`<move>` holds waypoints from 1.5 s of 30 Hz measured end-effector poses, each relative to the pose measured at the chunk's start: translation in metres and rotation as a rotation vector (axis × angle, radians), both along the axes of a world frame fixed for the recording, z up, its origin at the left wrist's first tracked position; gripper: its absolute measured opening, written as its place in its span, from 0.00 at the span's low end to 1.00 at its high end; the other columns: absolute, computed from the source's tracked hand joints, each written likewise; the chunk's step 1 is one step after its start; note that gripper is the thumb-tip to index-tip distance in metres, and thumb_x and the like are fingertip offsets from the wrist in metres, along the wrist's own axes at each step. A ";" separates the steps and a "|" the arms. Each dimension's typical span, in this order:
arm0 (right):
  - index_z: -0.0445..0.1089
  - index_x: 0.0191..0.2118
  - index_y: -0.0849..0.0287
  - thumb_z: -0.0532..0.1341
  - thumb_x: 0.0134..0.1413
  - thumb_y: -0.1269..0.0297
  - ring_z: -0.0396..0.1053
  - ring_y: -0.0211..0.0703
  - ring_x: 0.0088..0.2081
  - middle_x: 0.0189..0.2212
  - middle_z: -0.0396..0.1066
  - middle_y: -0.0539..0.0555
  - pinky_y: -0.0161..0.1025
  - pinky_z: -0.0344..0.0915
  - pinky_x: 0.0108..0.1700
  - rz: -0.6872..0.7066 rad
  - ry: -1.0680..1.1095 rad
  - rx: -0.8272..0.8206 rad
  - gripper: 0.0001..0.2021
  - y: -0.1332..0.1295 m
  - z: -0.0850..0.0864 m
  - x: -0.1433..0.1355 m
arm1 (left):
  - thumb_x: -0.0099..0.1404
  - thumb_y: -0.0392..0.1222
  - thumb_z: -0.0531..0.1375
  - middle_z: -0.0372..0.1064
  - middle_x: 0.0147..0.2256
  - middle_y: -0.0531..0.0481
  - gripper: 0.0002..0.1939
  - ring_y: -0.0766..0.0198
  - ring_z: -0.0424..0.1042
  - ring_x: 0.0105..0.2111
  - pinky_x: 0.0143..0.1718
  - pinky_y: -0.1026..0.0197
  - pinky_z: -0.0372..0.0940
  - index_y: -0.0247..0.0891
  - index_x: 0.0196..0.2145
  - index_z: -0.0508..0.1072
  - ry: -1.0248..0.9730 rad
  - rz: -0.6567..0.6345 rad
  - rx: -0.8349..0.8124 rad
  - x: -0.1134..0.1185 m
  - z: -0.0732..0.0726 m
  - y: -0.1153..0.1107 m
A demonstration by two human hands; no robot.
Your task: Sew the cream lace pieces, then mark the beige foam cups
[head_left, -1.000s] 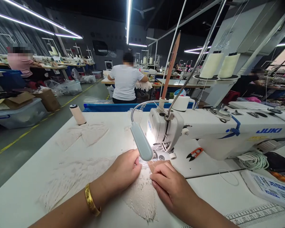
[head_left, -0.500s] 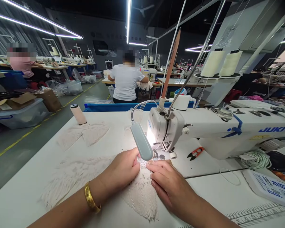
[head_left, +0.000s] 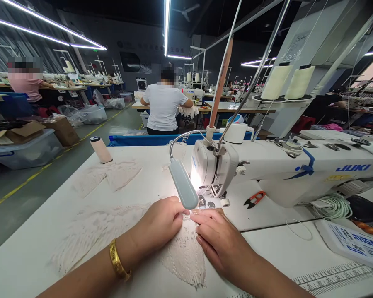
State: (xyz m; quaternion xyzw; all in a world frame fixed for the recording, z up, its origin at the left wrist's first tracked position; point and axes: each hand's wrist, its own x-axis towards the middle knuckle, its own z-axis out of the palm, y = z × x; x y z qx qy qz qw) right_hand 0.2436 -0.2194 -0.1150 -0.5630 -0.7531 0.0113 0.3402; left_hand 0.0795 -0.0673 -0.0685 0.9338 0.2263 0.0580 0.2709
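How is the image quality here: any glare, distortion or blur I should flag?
Head view: the sewing machine lamp burns out to white glare at the needle area, hiding detail where the left hand and right hand meet on the lace piece; wide-angle distortion bends the thread-stand rods and table edges; ceiling strip lights streak; faces of people behind are blurred.

Bare forearms; a gold bangle [head_left: 119, 261] circles the left wrist.
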 end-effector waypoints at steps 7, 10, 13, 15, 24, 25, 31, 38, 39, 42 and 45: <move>0.65 0.41 0.57 0.55 0.67 0.80 0.67 0.51 0.52 0.52 0.74 0.58 0.53 0.69 0.56 -0.007 -0.043 0.067 0.10 0.001 -0.005 0.000 | 0.66 0.25 0.52 0.68 0.30 0.45 0.17 0.56 0.68 0.33 0.30 0.56 0.55 0.38 0.22 0.67 -0.144 -0.194 0.617 0.005 -0.023 -0.012; 0.65 0.37 0.57 0.54 0.68 0.78 0.65 0.49 0.45 0.43 0.71 0.58 0.49 0.69 0.49 -0.067 -0.081 0.057 0.09 0.001 -0.007 -0.001 | 0.65 0.22 0.51 0.71 0.31 0.45 0.16 0.54 0.69 0.33 0.32 0.54 0.61 0.38 0.26 0.69 -0.142 -0.287 0.685 0.005 -0.034 -0.016; 0.62 0.32 0.57 0.53 0.68 0.77 0.61 0.46 0.38 0.35 0.65 0.55 0.44 0.65 0.41 -0.120 -0.114 0.045 0.12 -0.001 -0.008 -0.002 | 0.67 0.26 0.54 0.75 0.37 0.42 0.12 0.52 0.72 0.37 0.35 0.51 0.67 0.37 0.30 0.71 -0.073 -0.246 0.597 0.003 -0.033 -0.019; 0.62 0.31 0.57 0.53 0.69 0.76 0.59 0.46 0.36 0.33 0.64 0.54 0.43 0.61 0.39 -0.143 -0.131 0.048 0.13 -0.001 -0.010 -0.001 | 0.68 0.30 0.56 0.75 0.38 0.42 0.07 0.51 0.72 0.38 0.36 0.51 0.68 0.37 0.32 0.70 -0.013 -0.197 0.473 0.002 -0.026 -0.021; 0.71 0.42 0.57 0.54 0.69 0.75 0.58 0.47 0.35 0.33 0.66 0.52 0.44 0.53 0.38 -0.225 -0.157 0.036 0.09 0.003 -0.012 0.002 | 0.70 0.37 0.61 0.75 0.49 0.42 0.05 0.45 0.73 0.50 0.52 0.41 0.70 0.39 0.43 0.72 -0.031 -0.138 0.267 0.007 -0.008 -0.011; 0.71 0.42 0.57 0.54 0.69 0.75 0.58 0.48 0.35 0.33 0.66 0.52 0.44 0.53 0.38 -0.228 -0.162 0.032 0.09 0.003 -0.012 0.002 | 0.70 0.37 0.61 0.75 0.49 0.42 0.05 0.44 0.73 0.50 0.53 0.40 0.69 0.39 0.43 0.73 -0.038 -0.137 0.273 0.007 -0.010 -0.009; 0.70 0.43 0.57 0.55 0.68 0.75 0.60 0.48 0.35 0.35 0.69 0.53 0.44 0.54 0.40 -0.238 -0.179 0.039 0.09 0.004 -0.012 0.000 | 0.69 0.41 0.63 0.77 0.47 0.43 0.03 0.44 0.73 0.50 0.57 0.38 0.66 0.41 0.40 0.74 -0.111 -0.147 0.305 0.006 -0.030 0.001; 0.69 0.44 0.57 0.54 0.67 0.76 0.60 0.49 0.34 0.33 0.69 0.53 0.43 0.52 0.38 -0.246 -0.193 0.091 0.09 0.005 -0.014 -0.001 | 0.69 0.41 0.61 0.76 0.49 0.43 0.06 0.47 0.74 0.49 0.57 0.40 0.66 0.42 0.44 0.73 -0.133 -0.142 0.292 0.004 -0.035 0.003; 0.69 0.45 0.57 0.54 0.67 0.76 0.60 0.49 0.34 0.33 0.69 0.53 0.44 0.52 0.39 -0.248 -0.197 0.096 0.10 0.005 -0.014 -0.001 | 0.69 0.41 0.61 0.76 0.49 0.43 0.05 0.47 0.74 0.48 0.56 0.40 0.66 0.42 0.43 0.73 -0.128 -0.147 0.289 0.004 -0.033 0.003; 0.69 0.45 0.57 0.55 0.66 0.76 0.60 0.49 0.34 0.33 0.69 0.53 0.44 0.52 0.39 -0.247 -0.215 0.112 0.09 0.006 -0.014 -0.002 | 0.69 0.39 0.60 0.77 0.47 0.43 0.04 0.47 0.76 0.47 0.55 0.40 0.67 0.41 0.41 0.73 -0.092 -0.163 0.280 0.004 -0.024 0.000; 0.68 0.44 0.56 0.55 0.66 0.76 0.61 0.50 0.34 0.33 0.69 0.53 0.44 0.53 0.40 -0.250 -0.230 0.123 0.09 0.006 -0.015 -0.002 | 0.70 0.38 0.60 0.77 0.47 0.42 0.04 0.46 0.77 0.48 0.56 0.39 0.67 0.40 0.43 0.74 -0.033 -0.168 0.263 0.004 -0.015 -0.003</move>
